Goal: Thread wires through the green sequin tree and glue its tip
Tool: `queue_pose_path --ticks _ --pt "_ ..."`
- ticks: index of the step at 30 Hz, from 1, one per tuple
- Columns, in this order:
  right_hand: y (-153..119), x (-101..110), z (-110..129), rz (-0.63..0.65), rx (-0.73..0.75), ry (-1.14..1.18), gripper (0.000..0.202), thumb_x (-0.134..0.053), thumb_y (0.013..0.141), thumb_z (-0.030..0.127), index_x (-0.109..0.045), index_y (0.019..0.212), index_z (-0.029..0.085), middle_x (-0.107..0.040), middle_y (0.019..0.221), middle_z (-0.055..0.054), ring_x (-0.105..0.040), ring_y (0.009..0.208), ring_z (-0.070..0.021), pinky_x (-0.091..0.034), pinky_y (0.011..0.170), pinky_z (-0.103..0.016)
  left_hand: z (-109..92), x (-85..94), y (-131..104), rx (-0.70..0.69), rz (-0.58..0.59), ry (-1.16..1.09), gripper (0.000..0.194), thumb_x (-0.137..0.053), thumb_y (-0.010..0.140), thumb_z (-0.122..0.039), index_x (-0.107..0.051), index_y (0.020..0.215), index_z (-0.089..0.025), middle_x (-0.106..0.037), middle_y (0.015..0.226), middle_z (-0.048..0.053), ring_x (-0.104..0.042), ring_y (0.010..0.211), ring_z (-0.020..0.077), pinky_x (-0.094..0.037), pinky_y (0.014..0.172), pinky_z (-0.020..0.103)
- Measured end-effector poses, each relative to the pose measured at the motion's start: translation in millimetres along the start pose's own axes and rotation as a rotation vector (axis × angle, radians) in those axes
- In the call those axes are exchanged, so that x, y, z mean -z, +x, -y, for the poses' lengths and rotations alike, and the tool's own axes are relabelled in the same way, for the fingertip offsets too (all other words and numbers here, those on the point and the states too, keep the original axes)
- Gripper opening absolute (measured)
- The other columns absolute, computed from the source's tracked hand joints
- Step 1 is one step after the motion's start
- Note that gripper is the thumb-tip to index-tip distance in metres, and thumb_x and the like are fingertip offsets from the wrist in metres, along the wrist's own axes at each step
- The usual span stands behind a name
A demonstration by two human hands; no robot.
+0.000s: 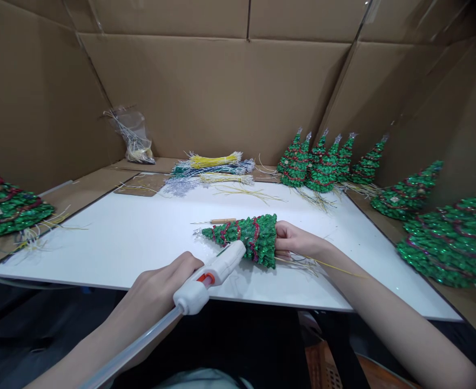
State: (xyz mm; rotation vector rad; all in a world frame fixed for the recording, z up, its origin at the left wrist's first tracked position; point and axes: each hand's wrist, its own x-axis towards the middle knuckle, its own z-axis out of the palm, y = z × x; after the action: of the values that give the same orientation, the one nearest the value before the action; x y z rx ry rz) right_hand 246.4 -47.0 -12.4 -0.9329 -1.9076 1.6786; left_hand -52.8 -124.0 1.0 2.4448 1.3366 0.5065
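Note:
A white hot glue gun with a clear glue stick running out of its back is in my left hand, fingers closed around the handle. Its nozzle end is over the near side of a small green Christmas tree with red garland, lying on its side with the tip to the left. My right hand grips the tree at its base, some fingertips hidden there. Thin white and yellow wires trail from the base beneath my right wrist. Just behind the tree lies a wooden-handled awl.
Several finished-looking trees stand at the back right; more lie at the right and left edges. Bundles of wires and a plastic bag are at the back. Cardboard walls enclose the white board.

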Motion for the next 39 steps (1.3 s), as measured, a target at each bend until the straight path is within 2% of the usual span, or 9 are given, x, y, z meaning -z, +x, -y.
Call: queue_pose_path --ticks 8,11,15,20,24,27,30,35,39 --pt "0 2 -3 0.006 0.012 -0.003 0.023 -0.059 0.085 0.025 -0.061 0.102 0.01 -0.061 0.062 0.003 -0.038 0.041 -0.0047 -0.035 0.043 -0.019 -1 0.0 0 0.008 0.004 -0.004 0.019 -0.033 0.092 -0.029 -0.049 0.086 -0.021 -0.059 0.085 0.0 -0.056 0.061 0.0117 -0.035 0.057 0.023" --pt "3 4 -12 0.018 0.032 0.022 0.014 -0.06 0.084 0.026 -0.06 0.084 0.012 -0.052 0.049 0.006 -0.038 0.039 -0.0055 -0.034 0.042 -0.019 0 -0.3 0 -0.005 0.002 0.008 0.019 -0.032 0.093 -0.027 -0.049 0.086 -0.02 -0.058 0.086 0.0 -0.056 0.063 0.0116 -0.035 0.057 0.023" --pt "7 7 -25 0.036 0.078 0.088 0.024 -0.061 0.081 0.026 -0.048 0.062 0.017 -0.044 0.041 0.008 -0.038 0.037 -0.0059 -0.032 0.039 -0.019 2 0.4 0 -0.008 0.017 0.019 0.019 -0.033 0.092 -0.027 -0.05 0.088 -0.02 -0.058 0.089 0.001 -0.056 0.063 0.0114 -0.036 0.058 0.023" --pt "4 4 -15 0.017 0.042 0.03 0.012 -0.059 0.083 0.024 -0.057 0.077 0.013 -0.049 0.047 0.007 -0.038 0.039 -0.0057 -0.033 0.041 -0.019 1 2.0 0 0.003 0.036 -0.002 0.02 -0.034 0.092 -0.027 -0.052 0.091 -0.02 -0.061 0.093 0.002 -0.058 0.066 0.0121 -0.037 0.059 0.023" --pt "0 2 -4 -0.007 0.015 -0.023 0.015 -0.057 0.085 0.025 -0.059 0.091 0.011 -0.054 0.054 0.006 -0.038 0.041 -0.0049 -0.034 0.042 -0.019 -1 2.8 -1 0.024 0.032 -0.046 0.02 -0.036 0.092 -0.03 -0.053 0.092 -0.02 -0.064 0.092 0.001 -0.058 0.066 0.0122 -0.038 0.06 0.023" --pt "2 3 -9 0.001 0.028 0.005 0.013 -0.058 0.083 0.025 -0.057 0.079 0.013 -0.049 0.047 0.007 -0.038 0.039 -0.0052 -0.033 0.04 -0.019 -1 3.0 -2 0.02 0.023 -0.043 0.021 -0.035 0.092 -0.03 -0.054 0.092 -0.02 -0.064 0.092 0.002 -0.058 0.065 0.0122 -0.039 0.06 0.023" --pt "6 5 -20 0.026 0.058 0.07 0.021 -0.06 0.08 0.024 -0.05 0.064 0.016 -0.044 0.041 0.008 -0.038 0.037 -0.0054 -0.031 0.038 -0.019 -2 2.4 -2 0.026 0.001 -0.04 0.021 -0.035 0.091 -0.029 -0.055 0.091 -0.021 -0.064 0.092 0.002 -0.058 0.064 0.0122 -0.04 0.06 0.024" --pt "7 7 -26 0.036 0.061 0.098 0.026 -0.059 0.08 0.023 -0.045 0.058 0.017 -0.045 0.042 0.007 -0.04 0.037 -0.0051 -0.031 0.038 -0.018 -2 0.7 -4 0.012 -0.05 -0.075 0.021 -0.036 0.091 -0.031 -0.055 0.09 -0.022 -0.064 0.087 0.001 -0.057 0.06 0.0122 -0.041 0.058 0.023" --pt "6 7 -23 0.028 0.062 0.096 0.027 -0.059 0.08 0.022 -0.045 0.057 0.017 -0.045 0.041 0.007 -0.039 0.037 -0.0053 -0.031 0.039 -0.018 2 3.3 -6 0.0 -0.031 -0.131 0.022 -0.035 0.093 -0.031 -0.054 0.096 -0.022 -0.062 0.091 0.002 -0.057 0.064 0.0126 -0.042 0.061 0.022"
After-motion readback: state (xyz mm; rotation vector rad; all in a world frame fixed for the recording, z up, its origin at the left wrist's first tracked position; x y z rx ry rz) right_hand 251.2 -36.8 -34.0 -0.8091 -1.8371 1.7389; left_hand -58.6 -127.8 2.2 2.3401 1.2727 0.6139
